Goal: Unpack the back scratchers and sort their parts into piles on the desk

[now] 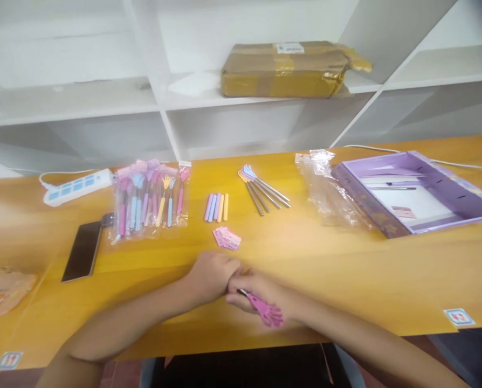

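Note:
My right hand (259,291) is closed around a small back scratcher (267,311), its pink hand-shaped head sticking out toward the table's front edge. A short bit of metal rod shows at the head's base. Against it presses my left hand (212,275), closed in a fist; whatever is inside is hidden. Just beyond the hands lie overlapping pink printed cards (227,237). Farther back are several purple, blue and yellow handle tubes (216,207) in a row. To their right, metal rods (263,191) with blue and yellow claw heads lie fanned out.
Bagged back scratchers (150,199) lie left, near a power strip (79,187) and a dark phone (82,251). Clear plastic bags (325,186) sit beside a purple box (370,207) holding cards and a rod. A taped carton (285,70) rests on the shelf behind.

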A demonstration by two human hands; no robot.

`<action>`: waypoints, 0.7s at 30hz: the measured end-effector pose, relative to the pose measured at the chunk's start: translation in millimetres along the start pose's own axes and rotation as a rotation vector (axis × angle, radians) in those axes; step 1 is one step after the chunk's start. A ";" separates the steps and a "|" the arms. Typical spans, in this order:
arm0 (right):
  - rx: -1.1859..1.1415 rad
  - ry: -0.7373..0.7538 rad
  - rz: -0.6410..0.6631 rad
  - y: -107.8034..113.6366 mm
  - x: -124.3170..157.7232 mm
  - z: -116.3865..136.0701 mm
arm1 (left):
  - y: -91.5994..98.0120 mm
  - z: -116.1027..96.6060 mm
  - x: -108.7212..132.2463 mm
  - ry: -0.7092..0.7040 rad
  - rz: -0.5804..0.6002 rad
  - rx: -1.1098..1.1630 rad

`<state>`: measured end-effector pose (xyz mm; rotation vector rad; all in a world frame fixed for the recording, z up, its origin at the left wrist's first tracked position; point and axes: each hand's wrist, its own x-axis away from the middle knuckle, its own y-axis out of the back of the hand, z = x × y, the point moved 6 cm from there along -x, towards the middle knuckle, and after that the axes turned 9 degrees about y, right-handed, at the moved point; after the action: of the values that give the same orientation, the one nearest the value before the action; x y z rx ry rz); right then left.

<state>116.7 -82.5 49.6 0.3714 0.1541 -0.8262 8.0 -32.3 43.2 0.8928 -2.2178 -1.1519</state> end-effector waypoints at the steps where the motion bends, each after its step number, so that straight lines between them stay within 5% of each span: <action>1: 0.222 0.094 0.011 -0.7 -2.3 -0.6 | -0.3 -1.4 -0.1 -0.031 -0.004 -0.017; 4: 0.680 0.291 0.022 -0.2 -4.9 -0.1 | 4.5 -6.6 -2.1 -0.173 -0.023 -0.069; 7: 0.843 0.390 0.044 -2.5 -4.7 6.7 | 8.3 -12.0 -2.9 -0.328 -0.043 -0.154; 13: 0.975 0.526 -0.001 -13.6 -4.9 25.8 | 9.2 -11.3 -4.4 -0.339 -0.063 -0.299; 21: 0.998 0.561 0.018 -15.0 -6.1 36.1 | 35.2 -19.3 -3.9 -0.431 -0.167 -0.315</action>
<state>101.2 -101.2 80.8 1.5440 0.2511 -0.7147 12.0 -24.4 82.5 0.7605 -2.2141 -1.8602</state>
